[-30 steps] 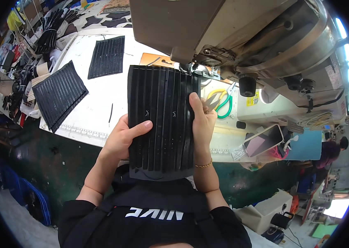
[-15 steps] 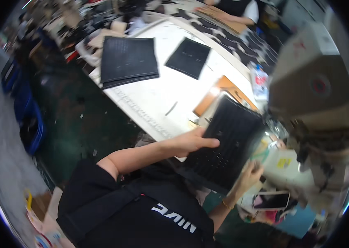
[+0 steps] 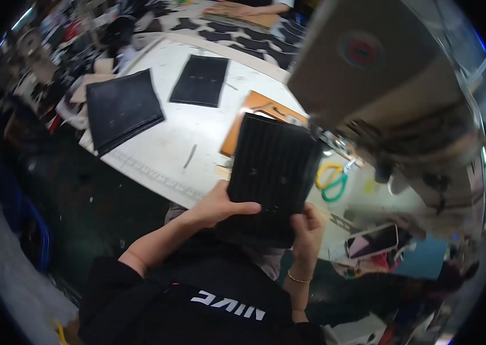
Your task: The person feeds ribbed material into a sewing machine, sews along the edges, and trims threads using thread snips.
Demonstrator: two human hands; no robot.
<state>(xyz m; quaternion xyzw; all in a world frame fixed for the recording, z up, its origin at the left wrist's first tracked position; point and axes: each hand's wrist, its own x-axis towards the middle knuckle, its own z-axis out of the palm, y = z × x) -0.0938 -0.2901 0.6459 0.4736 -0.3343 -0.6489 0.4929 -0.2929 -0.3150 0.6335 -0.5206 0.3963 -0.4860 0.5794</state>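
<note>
The left hand [image 3: 219,207] clamps the black panel [image 3: 274,164], thumb on top, seemingly to hold it flat beside the sewing machine [image 3: 363,80], while the blurred right hand [image 3: 307,230] meets its right edge, grip unclear.

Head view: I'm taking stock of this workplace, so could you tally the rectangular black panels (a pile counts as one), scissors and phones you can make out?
Black panels: 3 (held panel, pile at left, farther panel)
Scissors: 1 pair
Phone: 1
Total: 5
</note>
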